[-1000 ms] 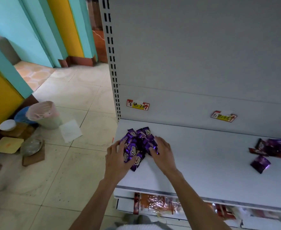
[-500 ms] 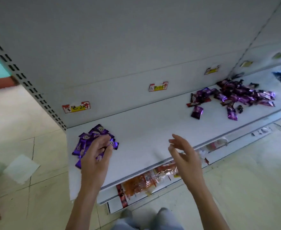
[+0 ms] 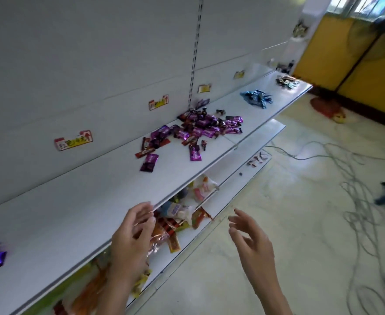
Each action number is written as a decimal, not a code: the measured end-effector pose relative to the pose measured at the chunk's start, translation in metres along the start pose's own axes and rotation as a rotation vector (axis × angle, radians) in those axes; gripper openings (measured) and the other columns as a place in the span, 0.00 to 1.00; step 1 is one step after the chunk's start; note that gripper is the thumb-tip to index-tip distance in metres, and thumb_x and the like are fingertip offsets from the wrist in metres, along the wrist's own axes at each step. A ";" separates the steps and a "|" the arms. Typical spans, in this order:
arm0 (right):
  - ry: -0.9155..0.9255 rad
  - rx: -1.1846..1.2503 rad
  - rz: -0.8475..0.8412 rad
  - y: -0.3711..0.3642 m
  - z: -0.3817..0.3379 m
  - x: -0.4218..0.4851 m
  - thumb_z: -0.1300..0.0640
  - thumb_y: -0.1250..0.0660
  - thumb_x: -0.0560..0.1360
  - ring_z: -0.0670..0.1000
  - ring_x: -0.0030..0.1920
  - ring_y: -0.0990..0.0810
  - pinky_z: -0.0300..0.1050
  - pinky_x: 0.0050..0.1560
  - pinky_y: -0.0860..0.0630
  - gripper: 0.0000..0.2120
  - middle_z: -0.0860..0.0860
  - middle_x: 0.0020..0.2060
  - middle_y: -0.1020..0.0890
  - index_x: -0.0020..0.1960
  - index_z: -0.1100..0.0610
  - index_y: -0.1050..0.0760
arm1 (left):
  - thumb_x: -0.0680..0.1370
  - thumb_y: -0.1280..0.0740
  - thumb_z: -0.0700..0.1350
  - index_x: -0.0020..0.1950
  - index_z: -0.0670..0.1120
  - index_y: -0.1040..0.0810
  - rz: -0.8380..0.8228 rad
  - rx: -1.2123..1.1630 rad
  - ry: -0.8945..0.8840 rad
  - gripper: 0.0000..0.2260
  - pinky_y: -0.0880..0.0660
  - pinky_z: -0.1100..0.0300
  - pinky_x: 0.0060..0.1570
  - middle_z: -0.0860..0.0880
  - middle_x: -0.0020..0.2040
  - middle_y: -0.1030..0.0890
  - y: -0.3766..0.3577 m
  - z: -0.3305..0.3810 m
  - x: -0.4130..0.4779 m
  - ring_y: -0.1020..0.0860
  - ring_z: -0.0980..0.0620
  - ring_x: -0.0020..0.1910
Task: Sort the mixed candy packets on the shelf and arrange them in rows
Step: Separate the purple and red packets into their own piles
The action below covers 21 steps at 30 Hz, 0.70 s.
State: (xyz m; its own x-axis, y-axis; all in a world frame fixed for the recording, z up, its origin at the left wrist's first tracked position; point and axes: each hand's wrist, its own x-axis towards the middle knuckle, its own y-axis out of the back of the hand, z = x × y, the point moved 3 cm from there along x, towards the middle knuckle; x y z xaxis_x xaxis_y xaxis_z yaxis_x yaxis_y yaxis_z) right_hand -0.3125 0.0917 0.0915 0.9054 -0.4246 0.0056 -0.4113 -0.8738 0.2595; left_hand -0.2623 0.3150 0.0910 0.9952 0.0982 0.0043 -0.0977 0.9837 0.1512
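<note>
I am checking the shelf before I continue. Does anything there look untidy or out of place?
Yes. In the middle of the shelf, purple and red candy packets lie in a mixed heap at all angles, with a few strays toward the front edge.

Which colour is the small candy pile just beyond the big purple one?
Small candy pile: blue, head view.

A pale, glossy floor (image 3: pixel 278 235) strewn with loose grey cables (image 3: pixel 355 189) runs to a yellow wall (image 3: pixel 318 55) with dark skirting (image 3: pixel 373 109), where a standing fan (image 3: pixel 379 34) rises under bright windows (image 3: pixel 366 5) and a reddish object (image 3: pixel 323 106) lies nearby.
</note>
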 end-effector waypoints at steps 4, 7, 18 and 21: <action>-0.039 0.008 0.037 0.045 0.016 0.025 0.66 0.34 0.74 0.40 0.48 0.20 0.30 0.44 0.26 0.18 0.41 0.44 0.17 0.56 0.46 0.25 | 0.77 0.36 0.39 0.51 0.58 0.24 -0.077 -0.009 0.028 0.12 0.29 0.66 0.51 0.56 0.52 0.20 -0.059 0.004 0.008 0.23 0.63 0.51; -0.073 0.025 0.060 0.065 0.029 0.044 0.66 0.35 0.75 0.39 0.48 0.20 0.29 0.44 0.26 0.18 0.44 0.46 0.18 0.56 0.45 0.25 | 0.77 0.36 0.40 0.50 0.58 0.24 -0.108 0.019 0.036 0.12 0.28 0.66 0.51 0.57 0.51 0.20 -0.092 0.004 0.020 0.23 0.64 0.51; -0.009 0.046 -0.030 0.067 0.030 0.203 0.64 0.35 0.75 0.40 0.49 0.21 0.32 0.45 0.25 0.16 0.44 0.47 0.18 0.57 0.46 0.25 | 0.77 0.36 0.40 0.51 0.59 0.25 -0.006 0.086 -0.025 0.12 0.30 0.79 0.44 0.62 0.51 0.22 -0.178 0.024 0.141 0.25 0.69 0.51; 0.044 0.057 -0.062 0.063 0.015 0.253 0.63 0.35 0.75 0.39 0.49 0.22 0.30 0.44 0.26 0.16 0.43 0.47 0.18 0.58 0.46 0.26 | 0.77 0.36 0.39 0.52 0.57 0.25 0.062 0.074 -0.035 0.11 0.29 0.74 0.47 0.60 0.51 0.21 -0.191 0.034 0.175 0.24 0.69 0.50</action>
State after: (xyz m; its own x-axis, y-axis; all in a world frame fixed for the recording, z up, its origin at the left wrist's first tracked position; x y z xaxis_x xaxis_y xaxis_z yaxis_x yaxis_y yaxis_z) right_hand -0.1113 -0.0741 0.0946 0.9325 -0.3595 0.0339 -0.3586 -0.9106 0.2056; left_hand -0.0687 0.1389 0.0965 0.9871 0.1518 0.0499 -0.1592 0.9620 0.2220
